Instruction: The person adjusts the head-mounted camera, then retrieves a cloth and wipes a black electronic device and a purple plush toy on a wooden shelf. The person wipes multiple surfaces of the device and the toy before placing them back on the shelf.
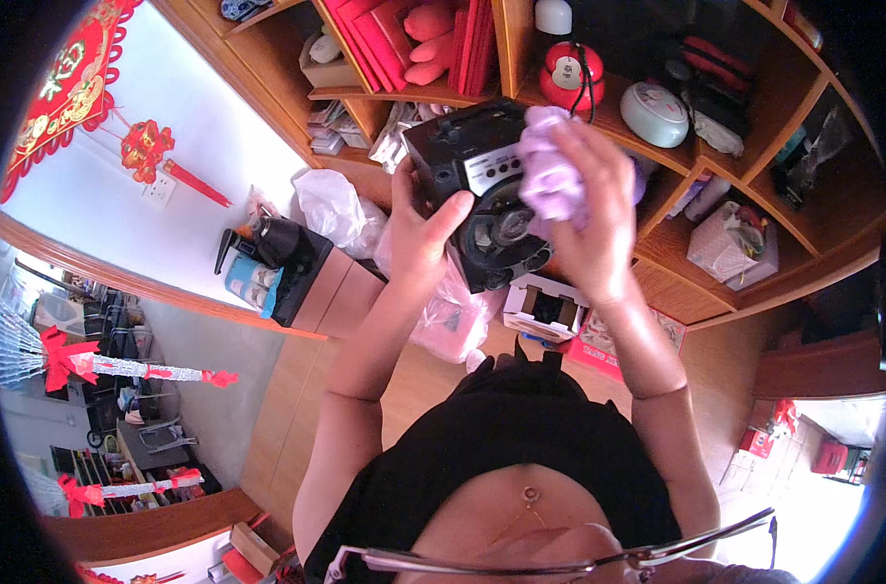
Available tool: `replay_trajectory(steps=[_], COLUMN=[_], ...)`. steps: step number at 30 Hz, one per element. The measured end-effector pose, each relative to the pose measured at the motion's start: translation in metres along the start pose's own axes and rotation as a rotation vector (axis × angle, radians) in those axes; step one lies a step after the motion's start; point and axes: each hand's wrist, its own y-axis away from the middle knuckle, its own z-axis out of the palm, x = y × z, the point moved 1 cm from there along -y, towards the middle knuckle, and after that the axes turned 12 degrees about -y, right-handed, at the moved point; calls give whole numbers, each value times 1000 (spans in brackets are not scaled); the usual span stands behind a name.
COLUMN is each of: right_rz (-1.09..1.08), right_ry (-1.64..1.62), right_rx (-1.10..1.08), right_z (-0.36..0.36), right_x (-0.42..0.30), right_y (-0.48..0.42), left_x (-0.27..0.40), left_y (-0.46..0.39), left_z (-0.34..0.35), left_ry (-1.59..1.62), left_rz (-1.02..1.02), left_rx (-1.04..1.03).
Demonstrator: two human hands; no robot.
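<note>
A black box-shaped speaker [443, 135] with a silver control panel and a round driver is held up before the wooden shelves. My left hand [425, 230] grips its left side, with the thumb lying across the front near the panel. In my right hand [596, 204] is a crumpled lilac cloth [552, 164], pressed or held against the speaker's right side. The cloth and hand cover that side, so whether it touches everywhere there cannot be seen.
Behind the speaker, a wooden shelf unit [512, 44] holds red boxes, a red gourd-shaped ornament [571, 77] and a pale oval container [655, 114]. Below are plastic bags [330, 204], an open white carton [545, 310] and a red printed box [596, 350]. A dark cabinet [308, 274] stands left.
</note>
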Motion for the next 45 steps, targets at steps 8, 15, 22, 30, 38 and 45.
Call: replay_trajectory(steps=[8,15,22,30,38,45], right_rz=[-342,178,-26,-304,235,-113], right_ry=[48,-153,-2,-58,-144,90], right_rx=[-184,103,-103,-533,-161,-156], right_z=[11,-14,22,15,-33,13], right_x=[23,49,1,4,63,23], right_y=[7,16,-11,47,53,34], left_x=[-12,-4,-9,-7,11,-1], left_y=[-1,-15,-17,-35,-45,-58], left_z=[-10,-11,7,0,-17,11], left_ry=[-33,174,112,225,338,215], left_rz=[-130,-88,-143,-87,-108,-33], left_rx=[25,51,104,111,47,92])
